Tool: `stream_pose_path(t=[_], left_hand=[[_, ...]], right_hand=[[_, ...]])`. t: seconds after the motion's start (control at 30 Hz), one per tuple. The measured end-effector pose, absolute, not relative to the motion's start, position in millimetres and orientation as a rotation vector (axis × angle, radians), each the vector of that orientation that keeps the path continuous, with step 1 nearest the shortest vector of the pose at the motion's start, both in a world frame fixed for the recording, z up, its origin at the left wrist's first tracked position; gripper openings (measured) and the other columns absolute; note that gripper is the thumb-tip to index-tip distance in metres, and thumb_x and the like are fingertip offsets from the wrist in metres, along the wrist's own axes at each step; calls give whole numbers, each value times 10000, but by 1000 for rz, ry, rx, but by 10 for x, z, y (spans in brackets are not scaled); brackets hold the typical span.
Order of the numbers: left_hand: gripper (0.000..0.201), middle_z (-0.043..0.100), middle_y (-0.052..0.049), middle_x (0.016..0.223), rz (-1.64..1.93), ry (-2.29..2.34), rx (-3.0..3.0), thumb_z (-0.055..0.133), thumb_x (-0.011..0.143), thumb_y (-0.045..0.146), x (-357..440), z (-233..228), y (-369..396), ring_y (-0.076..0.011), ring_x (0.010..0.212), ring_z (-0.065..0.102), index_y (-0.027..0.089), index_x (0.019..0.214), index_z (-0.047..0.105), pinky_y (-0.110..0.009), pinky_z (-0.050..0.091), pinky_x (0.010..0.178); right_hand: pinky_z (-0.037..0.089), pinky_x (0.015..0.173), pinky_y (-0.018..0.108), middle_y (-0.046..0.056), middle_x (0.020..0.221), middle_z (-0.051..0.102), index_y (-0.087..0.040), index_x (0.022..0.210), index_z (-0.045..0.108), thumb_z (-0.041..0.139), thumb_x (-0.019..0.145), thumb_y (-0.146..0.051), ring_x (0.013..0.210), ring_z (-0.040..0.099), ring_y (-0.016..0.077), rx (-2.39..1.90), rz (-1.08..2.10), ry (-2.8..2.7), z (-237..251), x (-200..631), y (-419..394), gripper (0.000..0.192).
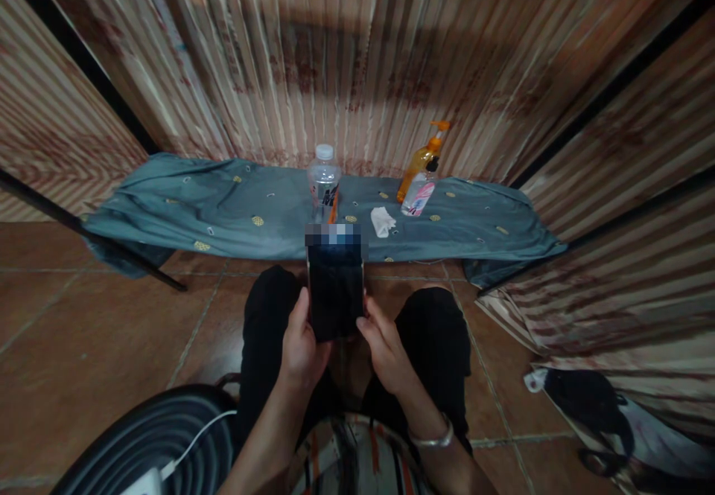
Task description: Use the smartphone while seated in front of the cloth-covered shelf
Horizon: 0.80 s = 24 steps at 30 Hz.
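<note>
A dark smartphone (336,294) is held upright above my lap, its top edge blurred into blocks. My left hand (302,342) grips its lower left side, thumb along the edge. On the lower right side, my right hand (385,340) holds it too, fingers closed against the edge. Just beyond the phone stands a clear plastic bottle (324,182) with a white cap. To its right lies a crumpled white tissue (382,222). Behind that are an orange pump bottle (414,171) and a smaller clear bottle (418,191) with a pink label.
A low shelf draped in teal cloth (223,208) runs across in front, between dark metal poles (592,112). Striped curtains (335,56) hang behind it. At lower left a round black ribbed stool (128,435) bears a white charger (146,482) with a cable. Dark items lie at lower right.
</note>
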<state>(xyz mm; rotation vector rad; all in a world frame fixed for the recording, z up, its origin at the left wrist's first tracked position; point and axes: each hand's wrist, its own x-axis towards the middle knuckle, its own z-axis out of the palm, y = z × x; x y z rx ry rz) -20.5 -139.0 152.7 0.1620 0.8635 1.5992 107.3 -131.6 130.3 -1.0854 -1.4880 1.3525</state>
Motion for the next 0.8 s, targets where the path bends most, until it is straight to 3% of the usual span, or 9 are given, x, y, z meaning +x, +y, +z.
stream_pose_path(t=[0.17,0.33,0.43,0.6,0.8], left_hand=[[357,825,-118,946,1591,894,142,644,889,440,-198,1527,-1401,-352,1051,761,130,986,794,-443,640,863],[388,827,-117,961,1611,892,136,712,837,480,-188,1505,-1391,-355,1090,747,138,999,800,-451,611,931],[386,828,-109,952,1621,894,110,770,770,495,-168,1495,-1384,-359,1100,743,153,945,805,-451,600,951],[397,826,-124,944,1599,886,116,783,746,507,-119,1469,-1400,-374,1140,723,148,914,804,-458,589,968],[428,823,-116,887,1570,902,137,810,721,523,-86,1424,-1429,-375,1125,728,139,909,808,-450,594,953]], right_hand=[[574,906,308,31,1161,785,-237,1287,683,513,959,-279,1198,678,256,-1070,1356,-1505,1309,1083,-1321,372],[559,921,310,44,1135,785,-223,1303,656,506,973,-282,1010,731,230,-1095,1330,-1509,1276,1096,-1326,367],[554,940,322,52,1171,771,-229,1315,623,558,966,-298,1021,728,232,-1064,1273,-1527,1280,1085,-1313,361],[554,990,369,93,1316,721,-228,1415,490,688,892,-341,1159,703,268,-1041,1201,-1486,1383,1007,-1242,571],[586,875,388,100,1152,782,-215,1272,562,738,826,-391,1007,748,293,-1193,1161,-1450,1455,937,-1150,511]])
